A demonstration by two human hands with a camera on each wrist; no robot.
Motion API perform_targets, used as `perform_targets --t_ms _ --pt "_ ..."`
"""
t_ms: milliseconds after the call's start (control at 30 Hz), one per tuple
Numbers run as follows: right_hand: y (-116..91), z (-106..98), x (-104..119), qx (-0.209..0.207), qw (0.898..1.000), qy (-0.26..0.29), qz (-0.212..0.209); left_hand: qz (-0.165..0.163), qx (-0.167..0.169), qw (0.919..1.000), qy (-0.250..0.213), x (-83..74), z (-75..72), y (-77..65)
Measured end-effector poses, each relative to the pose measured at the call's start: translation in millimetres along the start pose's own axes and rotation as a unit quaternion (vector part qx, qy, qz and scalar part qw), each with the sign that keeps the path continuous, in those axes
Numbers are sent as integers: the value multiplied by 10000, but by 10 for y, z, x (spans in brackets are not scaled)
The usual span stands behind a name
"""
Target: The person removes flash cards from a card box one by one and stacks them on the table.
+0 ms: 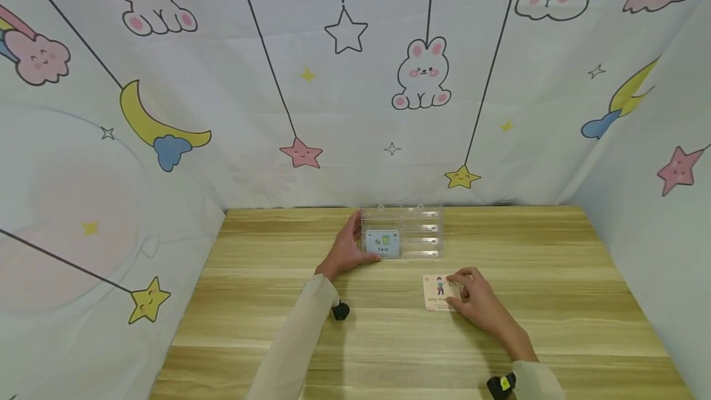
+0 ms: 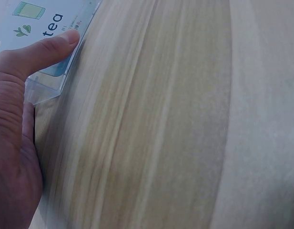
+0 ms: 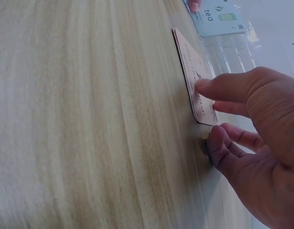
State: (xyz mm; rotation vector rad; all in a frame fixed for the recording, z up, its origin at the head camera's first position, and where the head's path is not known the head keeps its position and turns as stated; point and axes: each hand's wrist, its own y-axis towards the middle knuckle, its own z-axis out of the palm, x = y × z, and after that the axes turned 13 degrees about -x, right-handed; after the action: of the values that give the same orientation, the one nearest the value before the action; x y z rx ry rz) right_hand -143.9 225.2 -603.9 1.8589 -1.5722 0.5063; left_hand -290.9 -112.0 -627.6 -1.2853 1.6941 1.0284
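A clear plastic card holder (image 1: 422,233) with tiers of slots stands at the back of the table. My left hand (image 1: 347,249) grips its left side, the thumb lying across the front lower edge. Behind that thumb, a pale blue "tea" card (image 2: 30,28) with a green glass and leaves sits in the lower left part of the holder. My right hand (image 1: 479,305) pinches a peach-coloured card (image 1: 434,302) by its right side, in front of the holder. Its picture is a standing figure above the words "play the…"; the thumb and fingers cover the rest.
The wood-grain table (image 1: 266,326) ends at a white cloth backdrop (image 1: 344,110) printed with stars, moons and rabbits, which also hangs on both sides. A small black device sits on each wrist.
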Motion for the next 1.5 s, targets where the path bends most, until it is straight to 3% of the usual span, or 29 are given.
perform_targets --t_ms 200,400,633,1033,1167,1500 --pt "-9 -14 15 -85 9999 32 79 54 6 10000 -40 18 2 5" --pt "45 -3 3 -238 9994 3 -231 25 30 10000 -33 19 -4 8" --pt "254 -13 108 -70 9992 43 -381 44 32 10000 2 21 -3 12" --pt "656 110 462 413 9934 229 -1048 67 -22 10000 -54 -66 -20 -18" --pt "749 179 546 465 9924 348 -1084 137 -12 9998 -115 11 -2 10" --pt "908 298 685 496 9913 282 -1189 276 -10 9995 -124 38 -6 18"
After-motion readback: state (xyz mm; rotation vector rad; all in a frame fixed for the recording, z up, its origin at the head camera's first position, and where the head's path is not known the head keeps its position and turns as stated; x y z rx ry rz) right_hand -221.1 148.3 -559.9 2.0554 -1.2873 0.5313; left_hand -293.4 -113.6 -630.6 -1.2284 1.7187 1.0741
